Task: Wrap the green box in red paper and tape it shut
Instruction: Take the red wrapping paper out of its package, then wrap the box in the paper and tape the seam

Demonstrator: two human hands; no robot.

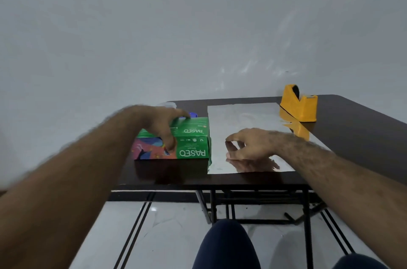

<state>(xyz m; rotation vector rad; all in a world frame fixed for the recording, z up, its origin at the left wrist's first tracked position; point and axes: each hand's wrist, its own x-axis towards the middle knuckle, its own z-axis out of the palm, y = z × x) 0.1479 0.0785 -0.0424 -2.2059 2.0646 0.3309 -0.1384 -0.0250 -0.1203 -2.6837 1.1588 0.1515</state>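
The dark desk carries everything, standing against a pale wall. Largest on it is the sheet of wrapping paper, laid flat on the right half with its shiny silver side up; no red shows from here, so the coloured face is presumably underneath. It is flat and unfolded, with no crease or tape on it.

Next in size is the green box, a Paseo tissue box, lying flat on the desk just left of the paper, its right end at or barely over the paper's left edge. Its long axis runs left to right, parallel to the desk's near edge, and its lettering reads upside down from here, so its top edge faces the person.

The yellow tape dispenser stands at the paper's far right corner, well apart from both hands and untouched, cutter end pointing right.

The left hand takes the box from above, fingers over the far top edge and thumb pressed on the near face: a closed grip on the box. The right hand rests low on the paper near its front edge, fingers loosely curled and holding nothing.

By this showing the task has hardly begun: the box is not yet set on the sheet, and centring, folding and taping all remain.

A small blue-capped object peeks out behind the box, too hidden to name.
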